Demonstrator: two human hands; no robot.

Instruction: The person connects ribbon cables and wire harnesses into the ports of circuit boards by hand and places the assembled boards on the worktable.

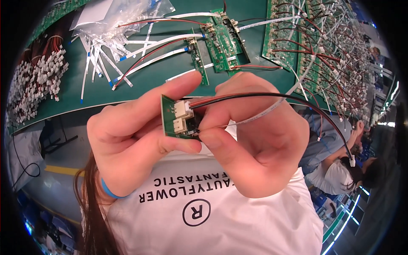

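My left hand (pixel 127 136) grips a small green circuit board (pixel 168 114) between thumb and fingers, tilted up above the front edge of the bench. Two white sockets (pixel 180 125) sit on the board's face. Into the upper one runs a red-and-black wire cable (pixel 255 95), which arches over my right hand to a loose white plug (pixel 352 160). My right hand (pixel 263 144) pinches a white flat ribbon cable (pixel 265 111) close beside the board's connectors. Fingertips hide the ribbon's end, so I cannot tell whether it sits in its connector.
On the green bench (pixel 140 91) lie white ribbon cables (pixel 100 59) with a clear plastic bag (pixel 114 21). Several wired boards (pixel 221 44) lie beyond my hands. Bundled plugs (pixel 42 72) are at left, rows of wired boards (pixel 293 46) at right. Another person (pixel 335 170) sits at right.
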